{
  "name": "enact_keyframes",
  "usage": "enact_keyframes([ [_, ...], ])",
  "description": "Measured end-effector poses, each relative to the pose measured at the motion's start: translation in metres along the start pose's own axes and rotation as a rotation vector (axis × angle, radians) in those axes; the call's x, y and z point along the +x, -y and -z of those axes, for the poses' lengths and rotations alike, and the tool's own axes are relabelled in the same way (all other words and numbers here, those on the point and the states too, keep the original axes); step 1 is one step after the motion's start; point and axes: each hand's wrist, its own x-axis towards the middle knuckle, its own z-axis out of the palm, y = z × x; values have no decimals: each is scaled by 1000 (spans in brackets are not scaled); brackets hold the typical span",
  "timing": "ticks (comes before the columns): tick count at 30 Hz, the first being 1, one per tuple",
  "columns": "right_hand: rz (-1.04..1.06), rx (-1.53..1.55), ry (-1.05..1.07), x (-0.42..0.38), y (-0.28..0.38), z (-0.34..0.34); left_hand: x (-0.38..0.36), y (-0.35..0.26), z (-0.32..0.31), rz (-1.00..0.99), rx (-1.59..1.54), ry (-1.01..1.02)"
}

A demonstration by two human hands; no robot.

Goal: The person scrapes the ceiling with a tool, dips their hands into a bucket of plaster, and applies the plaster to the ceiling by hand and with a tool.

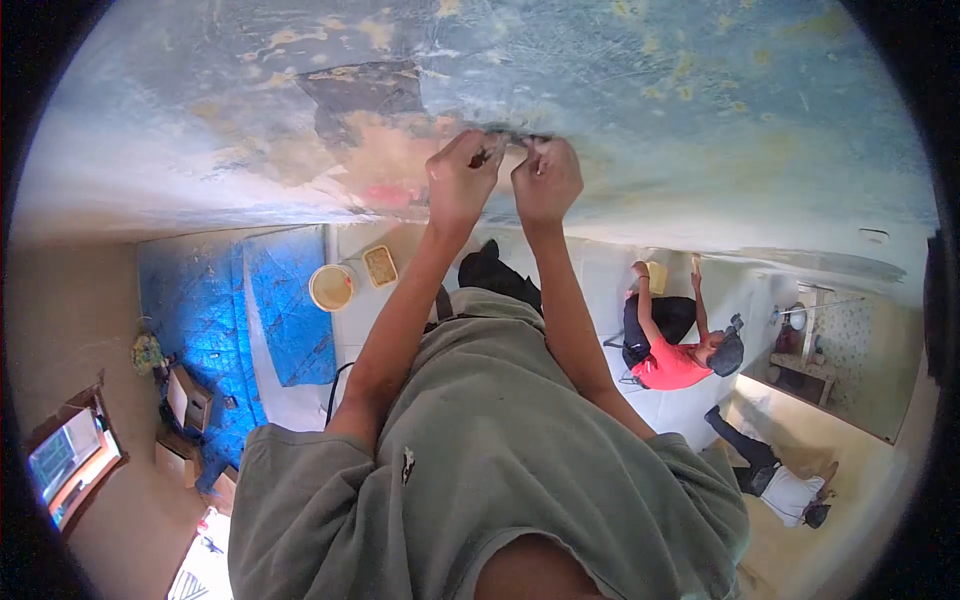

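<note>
Both hands are raised side by side at a patchy blue-grey wall with worn, scraped paint. My left hand is closed, its fingers curled and pinched together against the surface. Beside it, a small gap away, my right hand is closed in a similar pinch, with whitish residue on the fingers. A thin dark strip or edge shows between the fingertips; what it is, and whether either hand grips it, I cannot make out. A dark grey patch and a pinkish bare area lie left of the hands.
Below the wall stand a round bucket and a rectangular tub. Blue sheeting covers things at left. To the right, a person in a red shirt holds a yellowish block; another wears a white shirt.
</note>
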Motion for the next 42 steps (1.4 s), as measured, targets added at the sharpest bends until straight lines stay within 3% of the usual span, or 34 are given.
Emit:
enact_keyframes([
  [5,-16,116,-144,48,34,24,31,-46,8,-107,-41,-59],
  [8,-72,171,-145,28,16,6,22,-14,0,-180,-79,-71],
  [11,-11,-52,18,-8,-6,-6,-6,22,-1,-18,-15,12],
  [15,15,-122,-2,-3,-1,-1,-12,17,5,67,134,39],
  [17,-2,-76,-18,1,0,-5,8,-14,8,-57,2,-29],
  [20,-5,41,-56,-11,-8,-16,-5,21,-5,-110,38,-44],
  [28,90,-6,-74,-17,-12,-17,-7,23,-1,-103,61,-3],
  [30,110,-36,-1,-29,-20,-25,-18,40,-4,42,139,48],
  [35,63,-84,79,-33,-25,-26,-11,33,-4,-17,92,-3],
  [39,69,-96,-53,-12,-14,-24,2,11,-1,-65,-51,-64],
  [42,155,-101,-94,-23,-18,-32,-15,37,-6,-36,27,-16],
])
